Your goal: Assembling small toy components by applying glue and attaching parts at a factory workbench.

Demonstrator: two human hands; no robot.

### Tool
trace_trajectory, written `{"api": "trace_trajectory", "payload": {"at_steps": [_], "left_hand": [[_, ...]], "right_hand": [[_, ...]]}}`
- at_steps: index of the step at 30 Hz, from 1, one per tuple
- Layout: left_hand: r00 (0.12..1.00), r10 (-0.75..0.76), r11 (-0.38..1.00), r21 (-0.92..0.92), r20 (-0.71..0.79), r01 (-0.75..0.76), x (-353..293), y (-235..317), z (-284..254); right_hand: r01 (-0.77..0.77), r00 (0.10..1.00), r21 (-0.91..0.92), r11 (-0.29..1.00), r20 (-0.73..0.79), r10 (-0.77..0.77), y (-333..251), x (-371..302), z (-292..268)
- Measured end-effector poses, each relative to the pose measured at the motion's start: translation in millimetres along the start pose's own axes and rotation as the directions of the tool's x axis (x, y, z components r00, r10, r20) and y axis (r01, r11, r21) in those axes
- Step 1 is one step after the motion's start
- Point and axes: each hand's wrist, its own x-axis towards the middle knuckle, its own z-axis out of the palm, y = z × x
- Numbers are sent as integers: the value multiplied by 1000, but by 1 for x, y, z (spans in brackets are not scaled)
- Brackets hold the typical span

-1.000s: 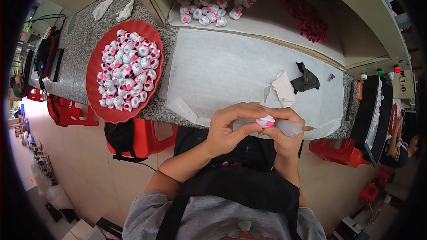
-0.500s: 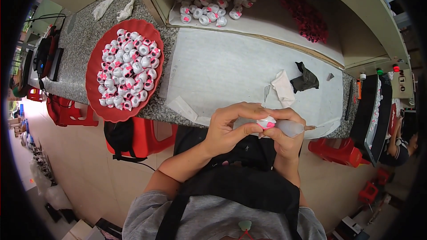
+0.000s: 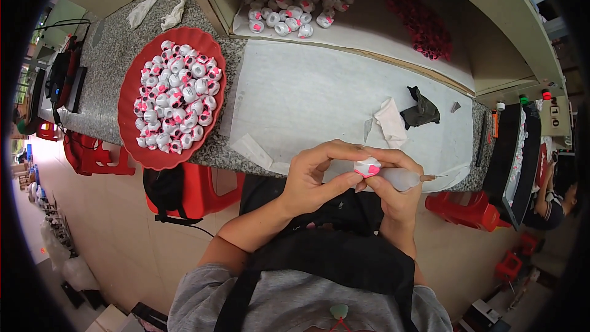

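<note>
Before my body, over the near edge of the bench, my left hand (image 3: 312, 177) pinches a small rounded white-and-pink piece (image 3: 367, 166) between thumb and fingertips. My right hand (image 3: 399, 193) meets it from the other side, its thumb and fingers also touching the piece. Tucked in the right hand is a translucent squeeze bottle (image 3: 402, 178) whose thin needle tip points right, away from the piece. To the left, a red scalloped dish (image 3: 128, 107) is heaped with similar white, pink and black pieces (image 3: 178, 95).
White paper (image 3: 295, 98) covers the bench, with a crumpled pale cloth (image 3: 391, 122) and a black scrap (image 3: 421, 109) on it. The shelf behind carries more white pieces (image 3: 295, 21) and a dark pink pile (image 3: 424, 27). Red stools (image 3: 464, 210) stand below. A co-worker (image 3: 550, 200) is far right.
The white-and-pink piece has turned slightly between my fingertips, so its pink patch sits a little higher and farther right. My left thumb has shifted slightly; the squeeze bottle stays in my right hand.
</note>
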Motion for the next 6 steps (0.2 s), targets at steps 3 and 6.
{"api": "trace_trajectory", "payload": {"at_steps": [3, 6], "left_hand": [[1000, 17, 1000, 14, -17, -17, 0, -1, 1], [1000, 18, 999, 31, -23, -17, -1, 0, 1]], "right_hand": [[17, 1000, -10, 1000, 26, -17, 2, 0, -2], [16, 999, 5, 1000, 31, -16, 4, 0, -3]]}}
